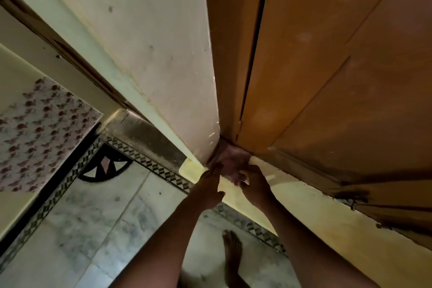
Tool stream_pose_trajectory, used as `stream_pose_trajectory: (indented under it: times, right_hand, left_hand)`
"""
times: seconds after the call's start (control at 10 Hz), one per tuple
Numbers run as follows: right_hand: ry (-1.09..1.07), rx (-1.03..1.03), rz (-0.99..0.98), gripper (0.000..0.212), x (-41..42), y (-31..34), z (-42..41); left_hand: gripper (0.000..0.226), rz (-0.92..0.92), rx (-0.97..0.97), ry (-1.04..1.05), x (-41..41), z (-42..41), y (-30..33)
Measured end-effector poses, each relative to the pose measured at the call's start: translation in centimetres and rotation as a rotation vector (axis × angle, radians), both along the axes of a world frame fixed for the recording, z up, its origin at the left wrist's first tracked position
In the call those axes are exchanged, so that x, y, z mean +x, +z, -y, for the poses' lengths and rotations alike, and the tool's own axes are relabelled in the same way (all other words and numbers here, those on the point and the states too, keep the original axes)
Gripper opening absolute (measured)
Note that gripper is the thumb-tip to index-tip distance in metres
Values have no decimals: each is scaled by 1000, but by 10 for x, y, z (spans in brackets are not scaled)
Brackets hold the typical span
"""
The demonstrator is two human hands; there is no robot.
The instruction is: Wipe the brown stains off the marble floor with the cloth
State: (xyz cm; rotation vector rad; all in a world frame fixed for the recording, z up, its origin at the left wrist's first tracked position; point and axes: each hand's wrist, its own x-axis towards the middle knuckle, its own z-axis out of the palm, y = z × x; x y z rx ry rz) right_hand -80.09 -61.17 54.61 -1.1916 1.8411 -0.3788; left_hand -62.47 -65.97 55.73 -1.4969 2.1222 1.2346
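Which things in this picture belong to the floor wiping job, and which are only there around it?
Belong to the job:
- pinkish cloth, bunched in the corner
- left hand and right hand, both on the cloth
- marble floor

Only around:
- wooden door
- cream wall
- yellow skirting
- patterned tile border
- flowered fabric
- bare foot

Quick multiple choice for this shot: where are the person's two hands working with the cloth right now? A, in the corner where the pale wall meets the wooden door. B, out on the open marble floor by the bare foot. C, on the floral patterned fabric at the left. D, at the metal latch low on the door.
A: the left hand and right hand both meet at the pinkish cloth, tucked at the foot of the wall beside the wooden door.
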Motion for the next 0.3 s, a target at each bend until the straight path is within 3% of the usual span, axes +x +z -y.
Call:
stream_pose_trajectory:
  times: [0.1, 0.2, 0.3]
  right_hand:
    - [-92, -36, 24, 39, 7, 16, -4]
    - [-214, -106, 128, 22, 21, 48, -11]
    - [-293, -155, 311, 28, 42, 88, -19]
  left_hand:
    - [78, -131, -79, 184, 1, -10, 11]
    - [38, -361, -150, 503, 8, -22, 40]
    - [35, -582, -165, 783, 25, -36, 76]
